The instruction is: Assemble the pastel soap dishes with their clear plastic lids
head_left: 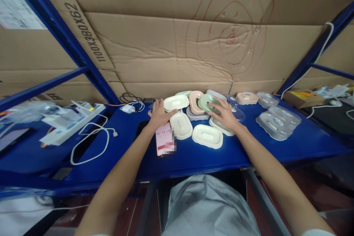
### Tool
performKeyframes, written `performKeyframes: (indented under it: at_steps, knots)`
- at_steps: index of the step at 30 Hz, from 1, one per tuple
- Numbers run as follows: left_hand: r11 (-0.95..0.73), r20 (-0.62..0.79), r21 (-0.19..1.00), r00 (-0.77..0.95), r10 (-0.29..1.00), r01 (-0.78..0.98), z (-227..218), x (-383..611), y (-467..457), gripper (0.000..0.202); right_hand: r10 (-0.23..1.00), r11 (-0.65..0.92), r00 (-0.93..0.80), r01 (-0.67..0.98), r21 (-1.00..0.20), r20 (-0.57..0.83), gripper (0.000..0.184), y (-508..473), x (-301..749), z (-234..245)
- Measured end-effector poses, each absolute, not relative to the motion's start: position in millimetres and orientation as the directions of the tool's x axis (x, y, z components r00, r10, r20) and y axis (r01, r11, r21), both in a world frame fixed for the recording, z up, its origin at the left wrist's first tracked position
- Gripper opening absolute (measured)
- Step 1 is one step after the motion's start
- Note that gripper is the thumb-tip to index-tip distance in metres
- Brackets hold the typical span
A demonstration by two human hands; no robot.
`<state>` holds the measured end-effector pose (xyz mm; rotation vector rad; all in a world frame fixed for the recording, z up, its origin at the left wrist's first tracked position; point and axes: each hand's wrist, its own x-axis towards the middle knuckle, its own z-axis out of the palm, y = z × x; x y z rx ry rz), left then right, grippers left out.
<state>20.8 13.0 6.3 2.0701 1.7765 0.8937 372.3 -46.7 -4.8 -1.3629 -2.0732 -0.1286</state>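
Note:
A heap of plastic soap-dish parts lies on the blue shelf [193, 155]: cream trays [207, 135], a pink one [195, 100] and a green one [208, 102]. My left hand [159, 113] rests at the heap's left edge, its fingers on a cream tray [176, 102]. My right hand [225, 113] lies over the heap's right side, fingers spread and curled onto the green piece and a cream tray beneath it. I cannot see that either hand has lifted anything.
A phone [165, 139] lies by my left wrist. Clear plastic lids [272, 125] and a pink dish [246, 97] sit to the right. A power strip [74, 120] and white cables [91, 143] lie left. Cardboard [177, 51] backs the shelf.

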Motion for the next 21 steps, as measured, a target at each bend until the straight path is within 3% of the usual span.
performKeyframes:
  at_steps: [3, 6, 9, 12, 17, 21]
  knots:
    - [-0.169, 0.235, 0.524, 0.049, 0.971, 0.834, 9, 25, 5, 0.107, 0.804, 0.437, -0.254, 0.866, -0.244, 0.538, 0.056, -52, 380, 7]
    - [-0.190, 0.259, 0.471, 0.071, 0.963, 0.862, 13, 30, -5, 0.100, 0.819, 0.316, -0.142, 0.921, -0.230, 0.556, 0.057, -70, 412, 21]
    - [-0.238, 0.312, 0.426, 0.105, 0.944, 0.873, 16, 36, -14, 0.092, 0.793, 0.024, 0.098, 0.981, -0.192, 0.601, 0.058, -108, 463, 20]
    - [-0.305, 0.364, 0.372, 0.164, 0.917, 0.877, 15, 43, -22, 0.086, 0.752, -0.297, 0.332, 0.942, -0.156, 0.570, 0.069, -156, 511, 3]
    - [-0.424, 0.414, 0.315, 0.279, 0.866, 0.849, 11, 62, -39, 0.077, 0.774, -0.267, 0.285, 0.957, -0.117, 0.566, 0.062, -195, 536, -23]
    - [-0.480, 0.449, 0.278, 0.329, 0.831, 0.832, 11, 69, -48, 0.069, 0.820, -0.194, 0.265, 0.962, -0.190, 0.508, 0.059, -170, 524, -15]
